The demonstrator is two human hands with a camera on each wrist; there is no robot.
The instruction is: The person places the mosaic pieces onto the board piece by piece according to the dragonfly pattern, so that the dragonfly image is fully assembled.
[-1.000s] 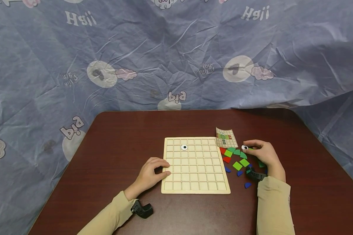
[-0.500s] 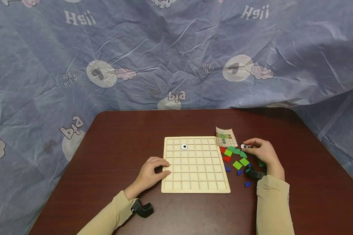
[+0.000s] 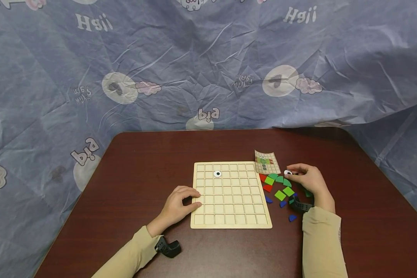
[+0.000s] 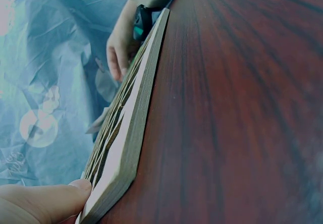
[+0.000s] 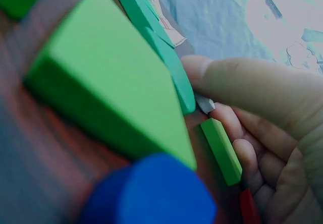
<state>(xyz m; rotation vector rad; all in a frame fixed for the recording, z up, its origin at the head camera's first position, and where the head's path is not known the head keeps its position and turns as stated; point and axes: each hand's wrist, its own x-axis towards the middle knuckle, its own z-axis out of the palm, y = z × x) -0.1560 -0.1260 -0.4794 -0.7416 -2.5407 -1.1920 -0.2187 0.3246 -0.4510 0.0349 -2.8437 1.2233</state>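
In the head view my left hand (image 3: 177, 204) rests at the left edge of a pale wooden grid board (image 3: 233, 199), thumb and fingertips on its border. The left wrist view has the thumb (image 4: 63, 200) on the board's rim. A round eye piece (image 3: 217, 174), white with a black dot, lies near the board's top. Right of the board, my right hand (image 3: 312, 181) pinches a second eye piece (image 3: 287, 173) between thumb and fingers. In the right wrist view only a sliver of this eye piece (image 5: 205, 103) shows beneath the thumb.
Light green squares (image 3: 280, 195), green quarter-rounds (image 3: 287, 182), red pieces (image 3: 267, 188) and blue pieces (image 3: 292, 218) lie between board and right wrist. A curled pattern card (image 3: 266, 163) stands at the board's top right corner. Patterned cloth (image 3: 194, 69) hangs behind the table.
The right hand has shifted very slightly left with its eye piece. Left hand and board have stayed put.
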